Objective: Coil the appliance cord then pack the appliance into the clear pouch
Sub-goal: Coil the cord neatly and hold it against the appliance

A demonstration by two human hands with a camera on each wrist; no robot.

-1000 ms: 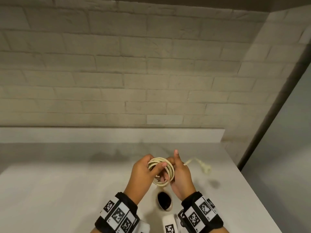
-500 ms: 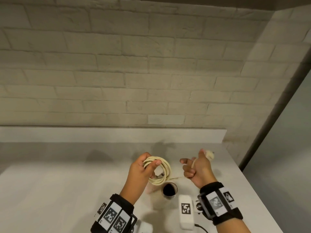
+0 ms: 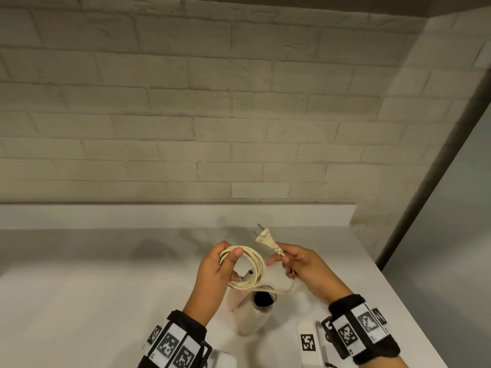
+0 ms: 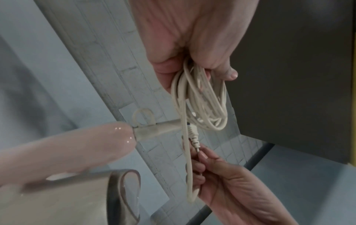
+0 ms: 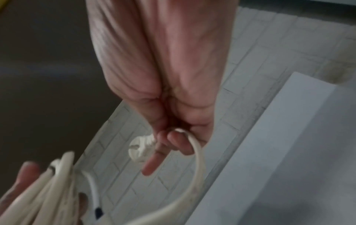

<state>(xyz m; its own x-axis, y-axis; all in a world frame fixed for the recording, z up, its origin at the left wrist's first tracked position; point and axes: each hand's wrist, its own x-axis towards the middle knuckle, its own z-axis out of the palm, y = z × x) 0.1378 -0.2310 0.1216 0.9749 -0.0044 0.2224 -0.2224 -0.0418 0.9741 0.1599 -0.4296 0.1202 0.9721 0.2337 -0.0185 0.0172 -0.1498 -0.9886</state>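
i'm seeing left hand (image 3: 216, 264) gripping coiled cord (image 3: 245, 266) at lower centre; right hand (image 3: 300, 264) pinching cord just behind plug (image 3: 267, 239); cord looking light, springy; appliance (image 3: 255, 312) hanging below; pouch not showing.

No readable words, brands or numbers show anywhere. The only signs are black-and-white square coded markers on the black wristbands (image 3: 362, 329) and on a white block (image 3: 308, 349), which spell nothing legible.

Indoor domestic-style setting: a plain white countertop (image 3: 106, 301) fills the lower frame, backed by a whitewashed brick wall (image 3: 186, 102) across the upper frame.
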